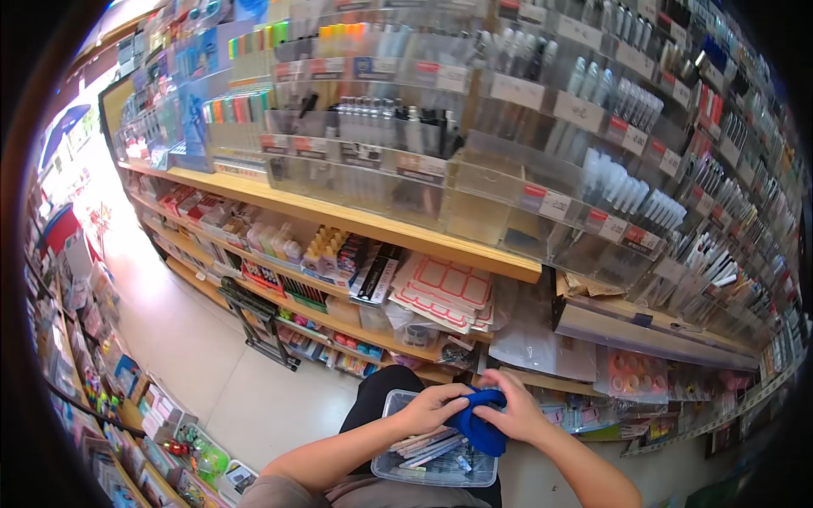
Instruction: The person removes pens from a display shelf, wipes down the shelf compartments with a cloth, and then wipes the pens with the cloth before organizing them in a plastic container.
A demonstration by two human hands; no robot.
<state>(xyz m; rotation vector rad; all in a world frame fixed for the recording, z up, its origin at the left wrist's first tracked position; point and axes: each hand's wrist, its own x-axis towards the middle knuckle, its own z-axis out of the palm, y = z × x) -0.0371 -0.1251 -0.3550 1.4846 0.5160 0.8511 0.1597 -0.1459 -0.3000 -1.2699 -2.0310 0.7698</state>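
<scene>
A clear plastic box rests on my lap with several slim pens or sticks in it. Above its right side, a bunched blue cloth is between my two hands. My left hand is closed on the cloth's left edge, thumb and fingers pinching it. My right hand grips the cloth from the right with the thumb, while its upper fingers are slightly blurred. Whether something small is wrapped inside the cloth cannot be seen.
Clear acrylic pen racks with price labels stand on a wooden shelf ahead. Red-bordered label sheets lie on a lower shelf. A black folded stool stands on the floor. More stocked shelves line the left.
</scene>
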